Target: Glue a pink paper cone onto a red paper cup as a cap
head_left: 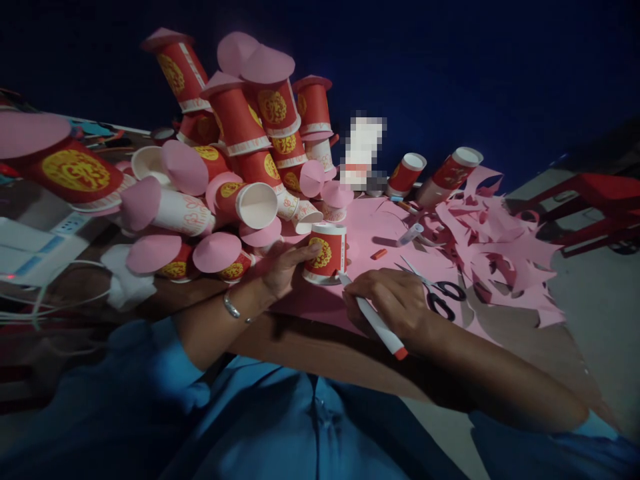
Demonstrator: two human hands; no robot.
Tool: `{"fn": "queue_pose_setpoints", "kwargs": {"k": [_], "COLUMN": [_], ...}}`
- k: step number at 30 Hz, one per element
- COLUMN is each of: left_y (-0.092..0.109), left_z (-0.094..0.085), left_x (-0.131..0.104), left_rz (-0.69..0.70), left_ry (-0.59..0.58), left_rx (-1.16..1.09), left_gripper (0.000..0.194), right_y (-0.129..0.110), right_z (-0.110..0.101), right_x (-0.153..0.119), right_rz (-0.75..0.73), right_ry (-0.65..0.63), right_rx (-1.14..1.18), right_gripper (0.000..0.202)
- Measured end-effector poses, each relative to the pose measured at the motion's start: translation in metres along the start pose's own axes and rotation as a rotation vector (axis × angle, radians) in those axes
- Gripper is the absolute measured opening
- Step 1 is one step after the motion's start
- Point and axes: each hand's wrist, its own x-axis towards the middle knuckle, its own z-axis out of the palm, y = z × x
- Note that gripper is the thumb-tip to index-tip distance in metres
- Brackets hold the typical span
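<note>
dim scene, dark blue background, soft shadows, blurred and stretched edges

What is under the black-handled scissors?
Pink paper shows beneath the blades of the scissors and around them. The patch directly under the metal is covered, and the paper hides whatever lies below it there.

- Cup (324,257): red, with a round yellow design, a white printed strip down its right side and white bands at top and bottom; nearly upright, held in the air or resting, cannot tell.
- Marker (379,325): thick, white, red-ended; slanted, its tip at the cup's lower right edge.
</note>
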Motion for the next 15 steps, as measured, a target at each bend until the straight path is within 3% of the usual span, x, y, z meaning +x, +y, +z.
{"fn": "queue_pose_setpoints", "kwargs": {"k": [10,15], "left_y": [0.0003,0.0004], "left_z": [0.0012,0.0019], "left_x": [0.0010,0.0010], "left_rz": [0.026,0.034], "left_ry": [0.009,0.019], "left_rx": [-0.055,-0.053], "left_gripper": [0.040,0.044], "right_y": [-0.0014,-0.0013], "right_z": [-0.0023,-0.0014], "right_x": [-0.0008,-0.0015], "right_rz": [0.010,-0.001], "right_ry": [-0.044,-0.035], "right_rx": [0.002,-0.002], "right_gripper": [0.015,0.015]}}
